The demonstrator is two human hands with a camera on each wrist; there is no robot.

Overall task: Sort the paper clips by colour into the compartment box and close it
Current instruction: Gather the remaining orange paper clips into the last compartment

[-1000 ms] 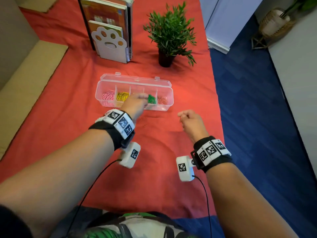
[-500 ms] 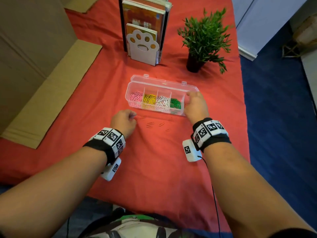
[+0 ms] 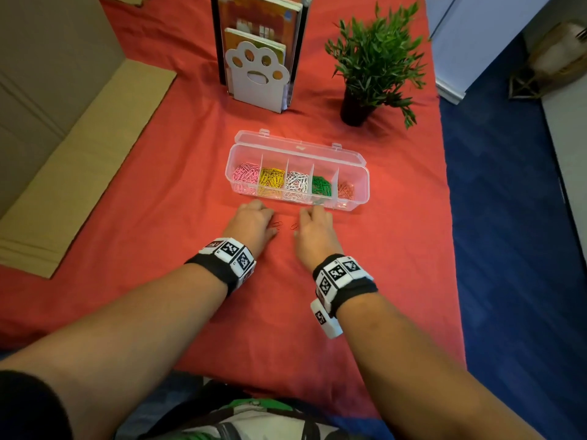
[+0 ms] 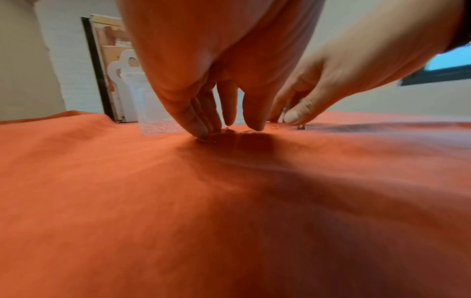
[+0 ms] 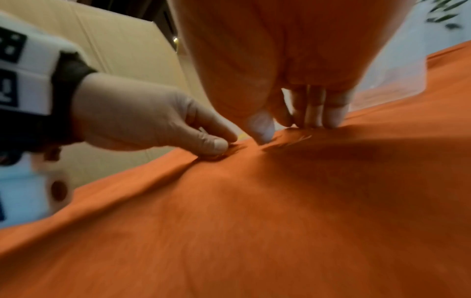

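Nearly done, by the look of it. Clear plastic compartment box [image 3: 354, 160] lying open on the red tablecloth [image 3: 158, 201], holding pink, yellow, white, green and orange piles. Few orange paper clips [image 3: 278, 224] loose just before it. Left hand [image 3: 252, 222] pinching at clips; right hand [image 3: 313, 228] fingertips down, grasp unclear. Lid unclosed.
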